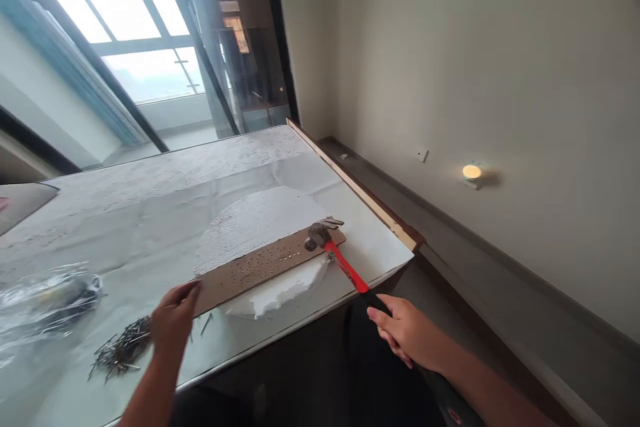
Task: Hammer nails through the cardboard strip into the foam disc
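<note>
My right hand (403, 328) is wrapped round the black grip of a claw hammer (345, 265) with a red shaft. The hammer's metal head is over the right end of a long brown board (225, 285), which is dotted with several small holes and nail heads. At the board's left end, my left hand (175, 313) is closed with thumb and fingers on its edge. Under the board is a white foam slab (265, 210) with a ragged near edge. Loose nails (123, 350) are heaped just left of my left hand, and a few lie to its right.
The pale, sheet-covered table (150, 233) has a wooden strip (360, 193) along its right edge. A clear plastic bag (50, 297) lies at the left. A wall with a small lit lamp (471, 172) is on the right; glass doors and windows stand behind.
</note>
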### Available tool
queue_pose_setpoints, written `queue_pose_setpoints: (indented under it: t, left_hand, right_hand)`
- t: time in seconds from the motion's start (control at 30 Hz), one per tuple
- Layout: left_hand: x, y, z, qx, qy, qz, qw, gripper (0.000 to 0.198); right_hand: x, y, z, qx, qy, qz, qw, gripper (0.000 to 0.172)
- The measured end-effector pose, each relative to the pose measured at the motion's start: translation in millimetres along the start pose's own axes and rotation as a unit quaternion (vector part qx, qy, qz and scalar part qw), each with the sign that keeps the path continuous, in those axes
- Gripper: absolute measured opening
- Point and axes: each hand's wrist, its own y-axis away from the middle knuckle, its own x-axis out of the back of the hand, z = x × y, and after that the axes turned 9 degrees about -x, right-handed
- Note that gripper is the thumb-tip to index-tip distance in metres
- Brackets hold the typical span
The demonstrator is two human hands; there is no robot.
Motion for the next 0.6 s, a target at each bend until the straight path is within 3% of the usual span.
queue_pose_setpoints:
  t: [0.13, 0.23, 0.4, 0.6]
  left_hand:
    - [-59.2, 19.9, 70.4, -0.058, 0.12, -0.099, 0.986, 0.03]
    - [-100.2, 24.5, 98.5, -0.115, 0.124, -0.124, 0.978, 0.024]
    - [-142.4, 19.7, 112.4, -0.167, 0.114, -0.127, 0.971, 0.017]
    - [-164.0, 21.8, 109.8, -0.167, 0.127, -0.129, 0.969, 0.015]
  right_hand:
    - [5.2, -8.2, 1.8, -0.026, -0.005, -0.007, 1.0, 0.031]
    - [9.5, -11.2, 0.5, -0.039, 0.006, -0.002, 0.999, 0.032]
    - [15.7, -13.1, -1.1, -0.035, 0.024, 0.003, 0.999, 0.035]
    - [19.0, -15.9, -3.4, -0.084, 0.029, 0.005, 0.996, 0.038]
